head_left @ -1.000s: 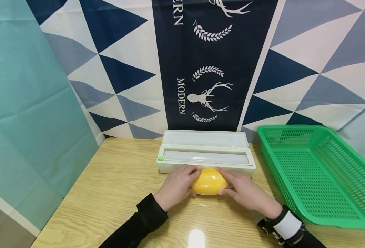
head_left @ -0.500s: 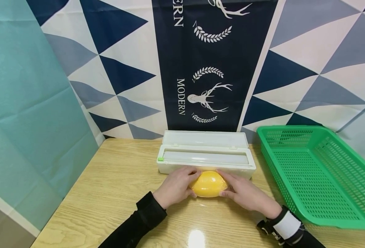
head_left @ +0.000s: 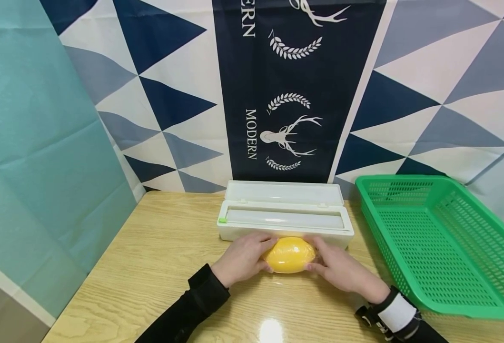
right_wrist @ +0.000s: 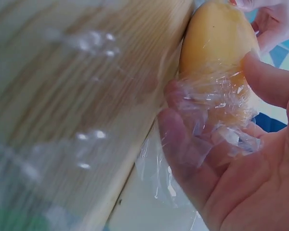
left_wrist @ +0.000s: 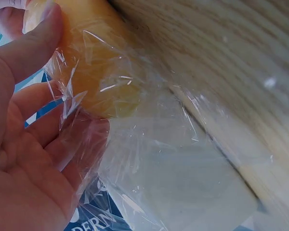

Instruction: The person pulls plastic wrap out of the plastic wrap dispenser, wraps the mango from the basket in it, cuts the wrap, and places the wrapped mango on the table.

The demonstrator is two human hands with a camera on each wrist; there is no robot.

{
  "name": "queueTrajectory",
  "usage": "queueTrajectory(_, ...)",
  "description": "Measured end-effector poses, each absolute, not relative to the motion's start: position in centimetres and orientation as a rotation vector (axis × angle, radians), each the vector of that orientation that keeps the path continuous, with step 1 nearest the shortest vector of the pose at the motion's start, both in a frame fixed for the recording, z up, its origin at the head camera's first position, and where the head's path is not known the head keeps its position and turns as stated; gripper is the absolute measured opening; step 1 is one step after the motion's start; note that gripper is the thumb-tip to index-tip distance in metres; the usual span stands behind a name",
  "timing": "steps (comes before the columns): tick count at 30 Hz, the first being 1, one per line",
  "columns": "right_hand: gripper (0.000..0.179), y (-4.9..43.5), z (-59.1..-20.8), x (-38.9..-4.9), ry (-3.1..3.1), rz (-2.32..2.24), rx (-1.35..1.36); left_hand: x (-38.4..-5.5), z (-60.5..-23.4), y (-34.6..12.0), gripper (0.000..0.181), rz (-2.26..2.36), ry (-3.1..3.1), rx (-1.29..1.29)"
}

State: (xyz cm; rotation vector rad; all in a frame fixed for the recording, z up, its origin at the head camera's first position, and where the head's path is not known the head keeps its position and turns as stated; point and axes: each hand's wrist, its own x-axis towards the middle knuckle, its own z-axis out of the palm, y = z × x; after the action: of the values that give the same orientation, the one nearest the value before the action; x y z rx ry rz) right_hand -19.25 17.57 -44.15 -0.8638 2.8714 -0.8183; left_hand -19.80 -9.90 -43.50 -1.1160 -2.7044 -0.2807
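Observation:
A smooth yellow oval fruit (head_left: 290,256), wrapped in clear cling film (left_wrist: 120,86), lies between both hands just in front of a white cling film dispenser (head_left: 283,232). My left hand (head_left: 244,257) holds its left end, thumb on the near side and fingers on the far side. The right hand (head_left: 341,267) grips the opposite end the same way. Bunched film (right_wrist: 216,96) gathers at the right hand's fingers in the right wrist view. In the left wrist view, loose film spreads past the left fingers over the dispenser.
The dispenser's lid (head_left: 283,193) is raised at the back, showing a film roll (head_left: 283,218) inside. A green slotted basket (head_left: 406,281) stands at the right. Under everything is a wood-grain table (head_left: 157,247), with a patterned cloth (head_left: 283,95) behind it.
The fruit has shifted slightly toward me and to the right. The right hand's fingers have moved a little at its end; the left hand keeps nearly the same place.

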Motion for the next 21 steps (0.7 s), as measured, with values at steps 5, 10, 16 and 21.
queueTrajectory(5, 0.059, 17.4, -44.0, -19.1, 2.885, -0.853, -0.863, -20.1, -43.6, -10.1, 0.074, -0.325, -2.712, -1.12)
queueTrajectory(10, 0.06, 17.3, -44.0, -19.0, 2.929, -0.862, -0.853, -20.2, -43.7, -10.2, 0.074, -0.351, -2.726, -1.116)
queueTrajectory(16, 0.063, 16.7, -43.8, -18.3, 3.04, -0.796, -0.824, -20.2, -43.6, -10.2, 0.074, -0.368, -2.75, -1.109)
queueTrajectory(21, 0.066, 16.2, -43.3, -17.8, 3.132, -0.704, -0.791, -20.1, -43.5, -10.2, 0.074, -0.386, -2.779, -1.09)
